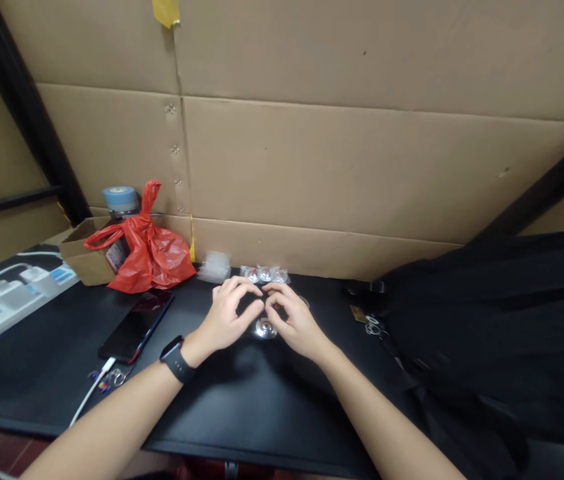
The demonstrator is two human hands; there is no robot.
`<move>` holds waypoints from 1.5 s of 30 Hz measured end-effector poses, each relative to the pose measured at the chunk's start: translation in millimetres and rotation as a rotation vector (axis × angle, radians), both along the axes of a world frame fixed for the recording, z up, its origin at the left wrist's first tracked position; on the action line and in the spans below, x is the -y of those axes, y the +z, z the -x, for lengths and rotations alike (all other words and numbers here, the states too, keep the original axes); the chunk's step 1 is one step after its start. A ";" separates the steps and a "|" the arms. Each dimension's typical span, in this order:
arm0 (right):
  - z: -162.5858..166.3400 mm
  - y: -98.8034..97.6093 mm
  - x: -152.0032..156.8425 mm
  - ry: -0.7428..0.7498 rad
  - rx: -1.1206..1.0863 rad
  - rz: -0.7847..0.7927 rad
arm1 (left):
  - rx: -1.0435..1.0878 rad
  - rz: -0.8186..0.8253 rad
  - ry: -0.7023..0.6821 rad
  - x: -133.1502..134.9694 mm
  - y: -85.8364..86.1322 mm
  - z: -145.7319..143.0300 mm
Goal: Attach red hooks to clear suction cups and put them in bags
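My left hand (pixel 235 312), with a dark watch (pixel 178 359) on its wrist, and my right hand (pixel 293 319) meet over the middle of the black table. Their fingers are bent, with thumbs and forefingers drawn together at the tips. Whatever is between the fingertips is too small or hidden to make out. Directly below them a shiny round metal disc (pixel 265 328) with a raised centre lies on the table. Behind the fingers several similar discs in clear wrapping (pixel 265 273) sit in a row. A pale round edge shows partly behind my right hand.
A stack of clear plastic bags (pixel 215 267) lies by the cardboard wall (pixel 312 167). Leftward are a red plastic bag (pixel 157 257), a cardboard box (pixel 87 257), a blue-lidded container (pixel 121 199), a phone (pixel 137 327), keys and a power strip (pixel 17 303). Black cloth (pixel 502 333) covers the right side.
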State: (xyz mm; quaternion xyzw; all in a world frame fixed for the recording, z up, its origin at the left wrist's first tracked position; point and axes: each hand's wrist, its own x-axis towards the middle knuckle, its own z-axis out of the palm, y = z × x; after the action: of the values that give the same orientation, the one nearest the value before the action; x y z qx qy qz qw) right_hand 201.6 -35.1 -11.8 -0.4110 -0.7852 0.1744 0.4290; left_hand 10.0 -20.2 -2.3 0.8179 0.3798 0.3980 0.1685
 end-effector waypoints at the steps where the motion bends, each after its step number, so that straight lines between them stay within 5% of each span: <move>1: -0.6 0.8 0.2 0.002 -0.001 0.003 | -0.046 -0.002 -0.010 0.4 -0.4 0.1; 7: -2.9 4.5 2.1 0.010 -0.045 0.035 | -0.192 -0.035 0.032 0.0 -6.0 -0.2; 16: -4.3 7.1 0.7 -0.003 -0.012 0.032 | -0.139 -0.100 -0.016 -5.6 -12.3 -0.8; 23: -20.5 1.5 -1.1 0.037 0.464 0.176 | -0.203 -0.038 0.127 -16.8 -13.8 8.3; 27: -20.6 -9.5 -5.1 0.041 0.558 0.172 | -0.233 0.015 0.130 -18.4 -15.1 9.1; 33: -16.8 -12.2 -12.8 -0.062 0.180 0.234 | -0.139 0.159 0.142 -14.5 -10.6 2.6; 38: -5.1 -10.8 -10.2 0.087 -0.305 0.355 | 0.009 0.254 0.090 -7.6 -6.3 -1.5; 45: 1.7 -12.9 -6.3 0.107 -0.410 0.426 | 0.126 0.325 0.053 -8.1 -17.1 -4.3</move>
State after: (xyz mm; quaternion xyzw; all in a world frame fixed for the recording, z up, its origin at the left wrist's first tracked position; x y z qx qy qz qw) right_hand 199.8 -28.8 -24.7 -0.4059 -0.6485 0.4372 0.4729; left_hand 14.3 -12.1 -19.4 0.7430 0.4493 0.3859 0.3116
